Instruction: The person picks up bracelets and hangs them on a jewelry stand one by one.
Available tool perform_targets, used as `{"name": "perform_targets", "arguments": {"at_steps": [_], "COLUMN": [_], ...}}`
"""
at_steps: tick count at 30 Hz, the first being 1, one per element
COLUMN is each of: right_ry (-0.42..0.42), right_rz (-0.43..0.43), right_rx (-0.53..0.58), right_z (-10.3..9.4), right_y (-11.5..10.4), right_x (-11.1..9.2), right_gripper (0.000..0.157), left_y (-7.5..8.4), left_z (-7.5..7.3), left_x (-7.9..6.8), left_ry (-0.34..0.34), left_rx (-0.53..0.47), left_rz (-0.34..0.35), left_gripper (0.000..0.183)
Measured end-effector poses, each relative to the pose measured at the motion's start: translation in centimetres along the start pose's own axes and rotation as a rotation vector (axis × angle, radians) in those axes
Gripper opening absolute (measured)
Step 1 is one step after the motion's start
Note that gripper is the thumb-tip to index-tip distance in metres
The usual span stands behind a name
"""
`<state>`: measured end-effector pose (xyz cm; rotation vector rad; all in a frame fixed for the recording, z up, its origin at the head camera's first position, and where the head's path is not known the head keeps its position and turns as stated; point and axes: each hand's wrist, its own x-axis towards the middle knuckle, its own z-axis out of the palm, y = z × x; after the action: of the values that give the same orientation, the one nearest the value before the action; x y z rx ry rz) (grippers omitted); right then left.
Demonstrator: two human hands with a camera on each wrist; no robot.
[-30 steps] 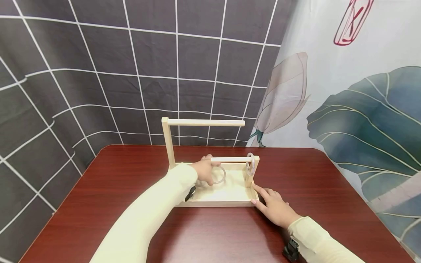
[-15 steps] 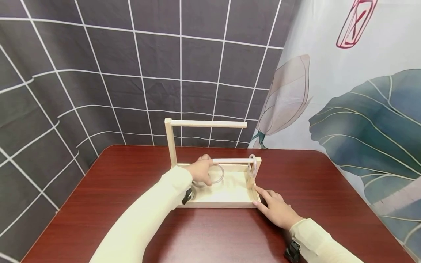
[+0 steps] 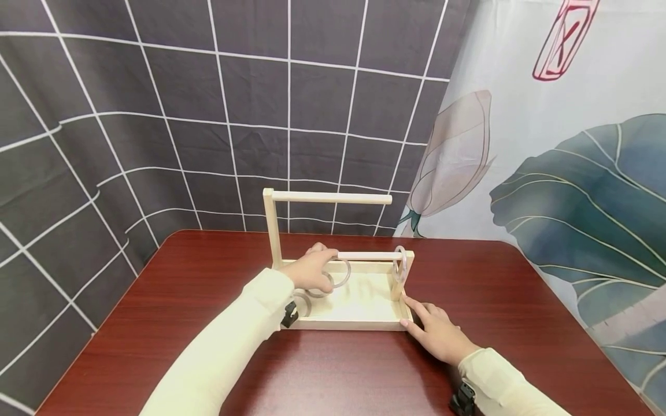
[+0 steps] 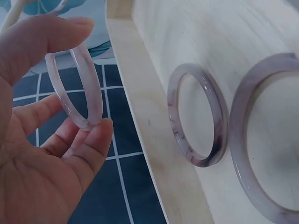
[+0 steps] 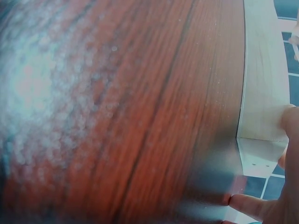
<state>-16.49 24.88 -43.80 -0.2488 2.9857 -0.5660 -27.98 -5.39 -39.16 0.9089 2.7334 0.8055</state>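
Observation:
My left hand (image 3: 312, 271) pinches a pale, translucent bangle (image 4: 92, 86) between thumb and fingertips. In the head view this hand is over the left part of a light wooden tray (image 3: 343, 326), by the left end of the low rod (image 3: 366, 255). Another bangle (image 3: 404, 263) hangs on that rod beside its right post. Inside the tray lie a purple-streaked bangle (image 4: 173, 112) and a plainer mauve bangle (image 4: 239, 130). With fairly straight fingers, my right hand (image 3: 437, 332) rests against the tray's right end, its thumb at the front corner.
A tall left post (image 3: 273, 231) carries a higher rod (image 3: 333, 197) above the tray. All stands on a reddish-brown table (image 3: 333, 370). Behind it hang a dark checked cloth (image 3: 317, 92) and, to the right, a leaf-printed white cloth (image 3: 512, 115).
My left hand has moved left with its bangle, drawing back along the low rod toward its left end. More of the bangles in the tray shows. My right hand keeps its place at the tray.

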Motion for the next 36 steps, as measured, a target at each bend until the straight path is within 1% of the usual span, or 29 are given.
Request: {"name": "perform_targets", "arguments": {"at_steps": [5,9,13,16,21,26,31,36], "right_ry": [-0.002,-0.004,-0.006,-0.007,0.0,0.01,0.011,0.01], "right_rz": [0.002,0.001,0.001,0.003,-0.001,-0.009,-0.01,-0.009], "right_rx": [0.002,0.005,0.001,-0.001,-0.002,-0.002,0.002,0.007], "right_z": [0.0,0.0,0.0,0.1,0.2,0.3,0.2,0.2], "right_y": [-0.1,-0.1,-0.1,0.1,0.2,0.3,0.4,0.3], "right_x": [0.0,0.0,0.0,0.1,0.1,0.1,0.1,0.1], "right_gripper": [0.062,0.062,0.063,0.063,0.063,0.062,0.063,0.063], "left_y": [0.0,-0.3,-0.3,-0.1,-0.1,-0.3,-0.6,-0.9], "left_z": [-0.1,-0.2,-0.3,-0.4,-0.5,-0.8,-0.8,-0.9], "left_x": [-0.4,-0.8,-1.1,-1.4,-1.7,-1.9,-2.1,-2.4], "left_ry": [0.019,0.045,0.053,0.054,0.079,0.099,0.136,0.184], "left_rx": [-0.026,-0.035,-0.053,-0.083,-0.12,-0.127,-0.137,-0.19], "left_rz": [0.0,0.003,0.001,-0.01,-0.039,-0.039,-0.029,-0.036], "left_gripper": [0.081,0.077,0.073,0.072,0.073,0.073,0.072,0.073]}}
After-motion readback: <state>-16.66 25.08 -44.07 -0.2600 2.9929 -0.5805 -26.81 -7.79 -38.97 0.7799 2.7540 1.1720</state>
